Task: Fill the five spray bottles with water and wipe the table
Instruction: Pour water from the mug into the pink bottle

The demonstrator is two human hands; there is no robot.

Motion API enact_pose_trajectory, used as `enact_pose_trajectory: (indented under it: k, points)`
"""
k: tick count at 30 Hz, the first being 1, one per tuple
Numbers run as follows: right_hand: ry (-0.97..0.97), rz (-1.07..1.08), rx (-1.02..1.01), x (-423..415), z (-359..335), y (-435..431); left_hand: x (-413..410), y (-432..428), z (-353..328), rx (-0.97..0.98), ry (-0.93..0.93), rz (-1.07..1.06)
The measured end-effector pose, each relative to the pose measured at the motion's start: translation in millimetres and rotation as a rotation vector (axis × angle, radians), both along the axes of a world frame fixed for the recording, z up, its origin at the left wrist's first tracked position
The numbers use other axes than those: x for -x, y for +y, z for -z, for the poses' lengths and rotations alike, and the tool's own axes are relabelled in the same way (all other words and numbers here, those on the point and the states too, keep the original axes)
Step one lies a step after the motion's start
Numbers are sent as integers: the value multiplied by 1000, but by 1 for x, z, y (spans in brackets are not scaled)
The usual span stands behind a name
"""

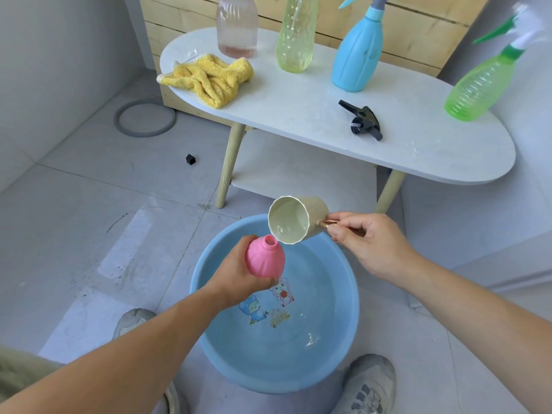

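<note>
Over blue basin, 6 o'clock: pink bottle, uncapped; L hand, fingers wrapped round its body. Cup at bottle's 1 o'clock, tipped, lip just beside bottle mouth; R hand, fingers pinching cup handle. Desk, 12 o'clock: yellow cloth at 10, 4 other bottles standing, black spray head lying loose.

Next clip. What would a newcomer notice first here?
The pour in front: the left hand grips an open pink bottle while the right hand tips a cream cup at its mouth, over a blue basin of water on the floor. Behind, a white table carries a clear bottle, a yellow bottle, a blue bottle, a green bottle, a yellow cloth at its left end and a loose black spray head.
</note>
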State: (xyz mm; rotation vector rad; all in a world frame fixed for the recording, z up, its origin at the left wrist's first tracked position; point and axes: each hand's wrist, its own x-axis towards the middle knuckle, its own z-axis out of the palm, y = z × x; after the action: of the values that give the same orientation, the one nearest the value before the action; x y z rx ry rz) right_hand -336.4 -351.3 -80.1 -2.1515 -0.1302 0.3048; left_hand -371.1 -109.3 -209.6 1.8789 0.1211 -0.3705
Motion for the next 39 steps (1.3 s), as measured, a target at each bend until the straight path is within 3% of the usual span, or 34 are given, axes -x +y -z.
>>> enact_pose_trajectory:
  k: [39]
  points:
    - [-216, -65, 102, -3, -1, -3, -3, -1, 4, 5, 7, -4]
